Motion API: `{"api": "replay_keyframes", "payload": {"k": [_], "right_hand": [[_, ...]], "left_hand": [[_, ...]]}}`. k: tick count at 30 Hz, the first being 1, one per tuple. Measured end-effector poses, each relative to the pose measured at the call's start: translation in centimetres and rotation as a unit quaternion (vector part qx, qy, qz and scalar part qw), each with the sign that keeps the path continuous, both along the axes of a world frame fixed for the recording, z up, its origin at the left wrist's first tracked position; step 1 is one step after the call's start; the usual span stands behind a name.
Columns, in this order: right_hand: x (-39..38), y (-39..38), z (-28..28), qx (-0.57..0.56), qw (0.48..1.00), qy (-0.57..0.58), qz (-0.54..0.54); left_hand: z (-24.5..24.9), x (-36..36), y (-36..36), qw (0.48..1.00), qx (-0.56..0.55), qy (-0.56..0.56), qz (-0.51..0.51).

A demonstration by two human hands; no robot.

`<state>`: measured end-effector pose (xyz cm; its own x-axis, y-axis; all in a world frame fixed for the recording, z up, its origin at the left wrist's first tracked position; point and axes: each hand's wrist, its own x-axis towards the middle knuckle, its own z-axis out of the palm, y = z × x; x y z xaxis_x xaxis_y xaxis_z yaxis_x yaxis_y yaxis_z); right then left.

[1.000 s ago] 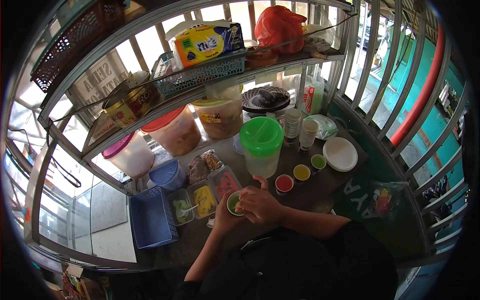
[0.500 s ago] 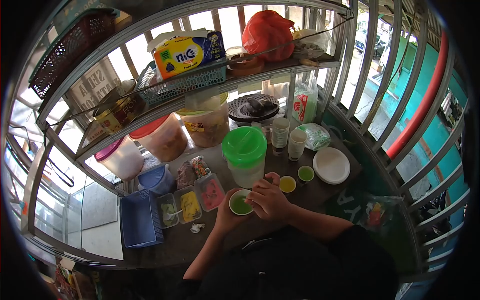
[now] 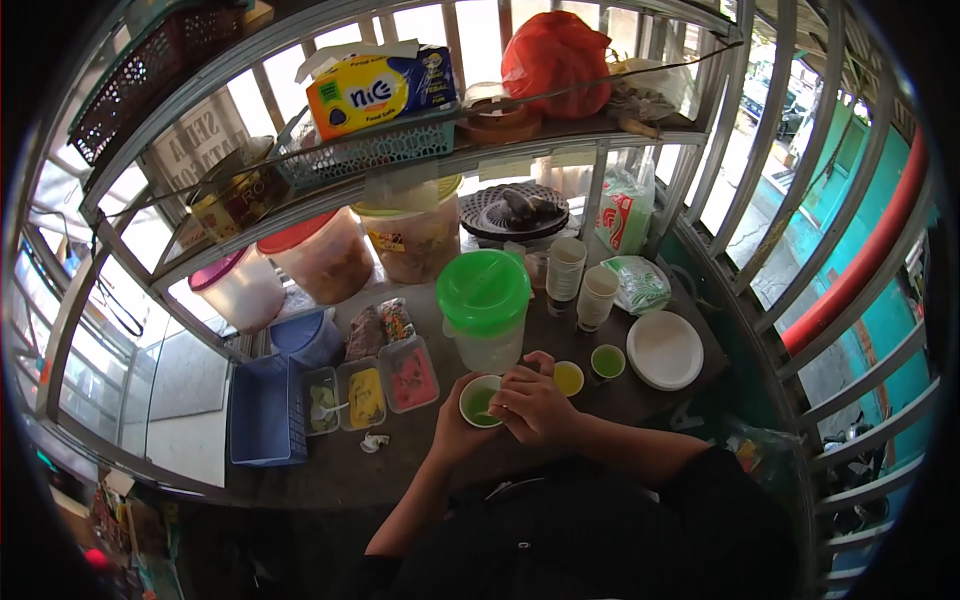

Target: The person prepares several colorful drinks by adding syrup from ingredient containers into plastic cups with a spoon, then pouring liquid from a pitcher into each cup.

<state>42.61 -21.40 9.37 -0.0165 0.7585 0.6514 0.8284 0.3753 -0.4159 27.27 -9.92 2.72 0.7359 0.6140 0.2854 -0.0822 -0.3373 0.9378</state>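
My left hand [image 3: 456, 428] is wrapped round a paper cup [image 3: 470, 392] with green liquid inside. Over the cup's right rim, my right hand [image 3: 537, 403] pinches a thin, light-coloured stirring spoon [image 3: 485, 413] that dips into the liquid; its handle is mostly hidden by the fingers. To the right of that hand stand a cup of yellow liquid [image 3: 568, 378] and another cup of green liquid [image 3: 607, 362]. Just behind my hands is a clear pitcher with a green lid [image 3: 485, 292].
Stacked paper cups [image 3: 566, 265], white plates [image 3: 665, 350] and a bag [image 3: 640, 283] stand right. Left are a blue basket [image 3: 265, 412], open tubs with pink [image 3: 409, 374] and yellow contents [image 3: 361, 394], and crumpled tissue [image 3: 374, 442]. A shelf [image 3: 400, 170] spans the back above large lidded buckets [image 3: 315, 262].
The view has shifted slightly. Both hands stay at the same cup, and the spoon's tip now shows in the green liquid.
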Motion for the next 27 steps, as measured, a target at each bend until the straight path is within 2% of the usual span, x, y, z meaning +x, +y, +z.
{"api": "replay_keyframes", "payload": {"k": [5,11,14,20,23,27], "right_hand": [[0.8,1.6,0.3,0.022,0.998,-0.050,0.017],[-0.2,2.9,-0.6,0.003,0.995,0.002,0.102],[-0.2,3.8,0.2,0.020,0.994,-0.063,0.082],[-1.6,4.9,0.3,0.019,0.992,-0.011,0.121],[-1.3,6.3,0.2,0.037,0.993,-0.022,0.113],[0.1,6.9,0.2,-0.009,0.992,0.040,0.117]], "left_hand": [[1.6,-0.9,-0.8,0.999,0.006,0.003,0.047],[1.5,-1.7,-0.4,0.997,-0.014,0.013,0.069],[1.8,-2.3,-0.3,0.997,-0.004,0.001,0.075],[2.5,-3.7,0.2,0.994,-0.015,0.015,0.109],[2.6,-4.0,0.4,0.994,0.005,0.015,0.110],[2.8,-4.1,0.3,0.992,0.012,0.020,0.122]]}}
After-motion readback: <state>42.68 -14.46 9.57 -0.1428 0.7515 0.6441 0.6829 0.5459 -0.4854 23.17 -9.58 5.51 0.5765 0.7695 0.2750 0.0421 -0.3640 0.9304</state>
